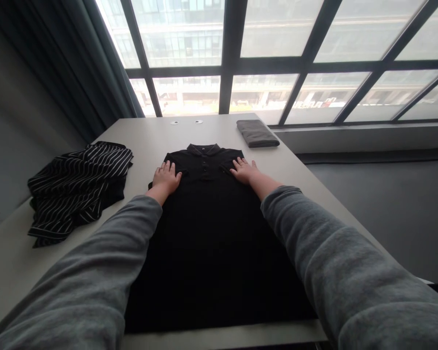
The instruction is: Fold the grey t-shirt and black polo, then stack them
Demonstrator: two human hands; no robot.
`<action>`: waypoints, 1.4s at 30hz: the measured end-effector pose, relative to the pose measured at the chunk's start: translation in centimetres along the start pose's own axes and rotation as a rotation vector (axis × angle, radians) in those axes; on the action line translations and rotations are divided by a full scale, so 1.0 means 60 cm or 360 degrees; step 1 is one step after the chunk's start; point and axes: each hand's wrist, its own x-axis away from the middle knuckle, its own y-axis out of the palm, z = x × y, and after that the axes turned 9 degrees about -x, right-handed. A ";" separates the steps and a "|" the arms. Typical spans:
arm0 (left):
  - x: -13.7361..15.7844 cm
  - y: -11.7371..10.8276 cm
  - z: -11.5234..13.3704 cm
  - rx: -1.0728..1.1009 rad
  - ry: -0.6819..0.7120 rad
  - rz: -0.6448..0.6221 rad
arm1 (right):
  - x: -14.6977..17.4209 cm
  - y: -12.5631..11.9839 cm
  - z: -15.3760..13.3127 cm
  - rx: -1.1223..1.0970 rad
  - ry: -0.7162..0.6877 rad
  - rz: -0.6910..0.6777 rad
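Observation:
A black polo shirt [213,243] lies spread front side up on the table, its collar at the far end and its hem near the front edge. Buttons run down the placket below the collar. My left hand [167,178] rests flat on the shirt's left shoulder and sleeve, fingers spread. On the opposite shoulder lies my right hand [244,171], also flat with its fingers apart. Neither hand grips the cloth. Parts of the sleeves are hidden under my hands and forearms.
The white table [149,133] reaches towards large windows [266,92]. A crumpled black-and-white striped garment [80,187] lies at the left. Near the far right corner sits a folded grey cloth [257,133]. A dark curtain [69,58] hangs at the left.

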 end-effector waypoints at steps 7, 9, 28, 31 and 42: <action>0.289 0.027 -0.102 -0.0072 0.0106 -0.0024 | 0.011 0.016 -0.006 -0.0030 -0.0432 -0.0007; 0.402 0.042 -0.135 -0.0047 0.0148 0.0029 | 0.015 0.021 -0.005 -0.0025 -0.0430 -0.0050; 0.611 -0.103 -0.120 0.0637 -0.0604 -0.0691 | 0.012 0.055 -0.558 -0.0307 -0.0534 0.0015; 0.628 -0.101 -0.133 0.0667 -0.0606 -0.0749 | 0.006 0.073 -0.583 -0.0275 -0.0407 -0.0014; 0.659 -0.116 -0.119 0.0788 -0.0515 -0.0272 | 0.000 0.053 -0.571 -0.0219 -0.0428 0.0088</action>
